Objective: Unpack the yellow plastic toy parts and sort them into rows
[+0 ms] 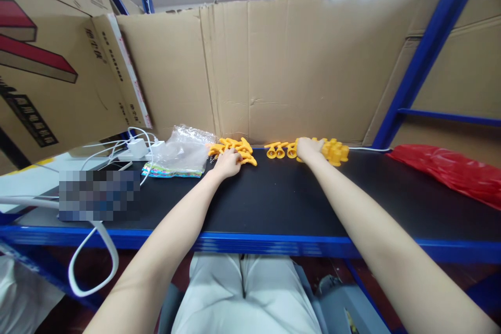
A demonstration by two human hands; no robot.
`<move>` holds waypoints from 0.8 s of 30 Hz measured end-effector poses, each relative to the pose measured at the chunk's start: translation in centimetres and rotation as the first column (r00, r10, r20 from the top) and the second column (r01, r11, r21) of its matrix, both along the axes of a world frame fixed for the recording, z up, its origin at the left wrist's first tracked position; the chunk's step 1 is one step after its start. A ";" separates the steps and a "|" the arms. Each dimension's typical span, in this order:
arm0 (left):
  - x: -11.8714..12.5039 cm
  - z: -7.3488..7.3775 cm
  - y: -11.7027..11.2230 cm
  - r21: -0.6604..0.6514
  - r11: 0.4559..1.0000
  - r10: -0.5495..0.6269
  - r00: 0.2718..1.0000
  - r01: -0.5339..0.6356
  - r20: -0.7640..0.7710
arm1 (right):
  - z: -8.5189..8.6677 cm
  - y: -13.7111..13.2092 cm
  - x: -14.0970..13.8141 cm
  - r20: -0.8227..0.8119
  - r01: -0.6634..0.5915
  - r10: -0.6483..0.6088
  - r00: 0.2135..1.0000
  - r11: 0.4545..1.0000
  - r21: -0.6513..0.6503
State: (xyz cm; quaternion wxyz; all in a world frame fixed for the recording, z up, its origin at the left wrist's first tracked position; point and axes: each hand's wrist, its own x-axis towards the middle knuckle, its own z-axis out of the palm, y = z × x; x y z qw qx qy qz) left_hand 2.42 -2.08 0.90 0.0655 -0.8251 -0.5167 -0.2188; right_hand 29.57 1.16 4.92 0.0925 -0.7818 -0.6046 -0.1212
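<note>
Head view: two bare hands reach over a black table [266,203] to the back
Left hand [227,163]: fingers bent down on the orange pile [245,146]; cannot tell if it holds a bit
Orange pile: near the cardboard wall [274,73], long bits mostly sideways, front one pointing right
Right hand [309,150]: at the end of the yellow row [279,155]; fingers hidden, cannot tell if it grips
Yellow row: between the hands, running left to right; round cups face the person, thin ends point back and left
Yellow lumps [337,152]: just right of the right hand
</note>
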 end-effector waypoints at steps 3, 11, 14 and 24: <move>0.1 0.0 0.0 0.004 1.000 -0.006 1.000 0.006 0.020 | 0.7 -0.3 0.2 -0.052 -0.094 0.091 0.994 0.994 -0.052; -0.2 -0.6 0.8 0.042 0.996 -0.084 0.996 0.083 0.019 | -1.5 -1.4 -0.5 -0.282 -0.427 0.398 0.873 0.903 -0.048; -0.2 -0.7 1.0 0.049 0.995 -0.083 0.996 0.082 0.027 | -3.4 -0.9 -1.2 -0.303 -0.562 0.554 0.775 0.824 0.069; -0.2 -0.9 1.1 0.088 0.992 -0.093 0.995 0.089 0.041 | -6.1 0.2 -4.8 -0.472 -0.641 0.707 0.527 0.695 0.326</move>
